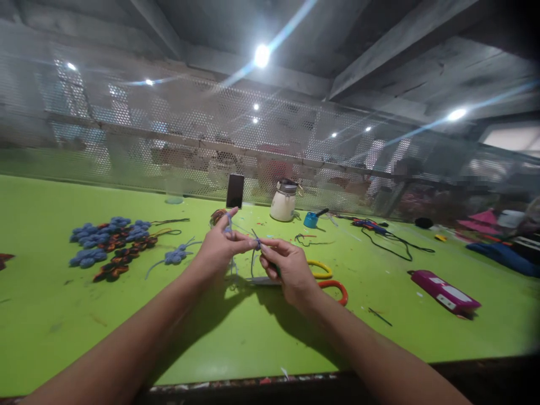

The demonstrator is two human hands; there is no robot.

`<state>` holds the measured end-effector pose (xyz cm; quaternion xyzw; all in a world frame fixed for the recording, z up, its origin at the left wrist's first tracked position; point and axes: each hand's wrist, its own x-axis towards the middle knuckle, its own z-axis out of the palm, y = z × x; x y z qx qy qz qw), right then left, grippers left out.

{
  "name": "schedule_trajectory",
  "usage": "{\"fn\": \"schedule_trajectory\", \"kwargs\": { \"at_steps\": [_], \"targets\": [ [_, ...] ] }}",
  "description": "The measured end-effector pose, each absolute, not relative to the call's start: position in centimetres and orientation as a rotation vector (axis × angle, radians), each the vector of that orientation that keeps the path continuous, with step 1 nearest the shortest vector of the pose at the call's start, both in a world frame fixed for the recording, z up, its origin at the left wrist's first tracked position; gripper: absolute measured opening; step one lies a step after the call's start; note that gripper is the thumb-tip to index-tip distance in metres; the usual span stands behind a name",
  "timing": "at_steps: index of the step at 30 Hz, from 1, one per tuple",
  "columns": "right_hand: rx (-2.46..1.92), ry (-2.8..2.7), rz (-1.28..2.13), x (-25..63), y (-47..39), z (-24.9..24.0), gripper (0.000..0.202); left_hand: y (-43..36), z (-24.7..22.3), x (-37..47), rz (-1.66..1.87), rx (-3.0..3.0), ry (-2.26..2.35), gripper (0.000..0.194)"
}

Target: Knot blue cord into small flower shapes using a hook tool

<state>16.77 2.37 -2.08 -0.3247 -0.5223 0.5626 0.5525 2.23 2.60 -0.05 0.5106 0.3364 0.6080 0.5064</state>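
My left hand (221, 243) is closed, thumb and fingers pinching a small piece of blue yarn work (257, 243). Blue yarn (229, 220) runs over its raised index finger, and loose ends hang below. Meeting it from the right, my right hand (289, 264) grips what looks like a crochet hook, its green handle (278, 271) mostly hidden in the palm. The hook's tip is at the yarn work, too small to make out clearly. Partly behind my right hand lie scissors with one yellow and one orange handle loop (337, 291). A blue crocheted flower (175, 256) lies left of my hands.
Blue and brown-orange crocheted flowers (86, 257) are heaped at the left. A phone (235, 191), a white jar (282, 203) and a small blue pot (311, 219) stand toward the back. Right are dark cords (399, 239) and a magenta case (442, 291). Perforated screening borders the green table (202, 349).
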Motion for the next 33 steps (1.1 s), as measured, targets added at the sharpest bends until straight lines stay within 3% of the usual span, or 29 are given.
{"fn": "schedule_trajectory", "kwargs": {
  "at_steps": [7, 12, 16, 22, 26, 29, 33],
  "targets": [
    [-0.723, -1.831, 0.808, 18.8, 3.7, -2.2, 0.027, 2.4, 0.7, 1.1, 1.381, 1.229, 0.847, 0.097],
    [-0.752, -2.183, 0.34, 19.8, 3.6, -1.5, 0.039, 2.5, 1.1, 0.6, 1.374, 1.326, 0.994, 0.093],
    [-0.823, -2.302, 0.191, 20.1, 3.2, -0.8, 0.048, 2.6, 1.2, 0.2, 1.385, 1.337, 0.991, 0.086],
    [-0.77, -2.171, 0.673, 20.2, 3.1, -0.7, 0.04, 2.6, 1.4, 0.0, 1.276, 1.208, 0.893, 0.073],
    [-0.716, -1.916, 1.023, 19.7, 3.2, -1.0, 0.037, 2.7, 1.1, 0.2, 1.214, 1.164, 0.826, 0.055],
    [-0.703, -1.719, 1.179, 19.2, 3.2, -1.1, 0.041, 2.8, 0.9, 0.4, 1.195, 1.188, 0.821, 0.041],
    [-0.793, -1.593, 1.262, 18.8, 3.2, -1.1, 0.05, 2.8, 0.6, 0.7, 1.164, 1.233, 0.813, 0.039]
  ]
}}
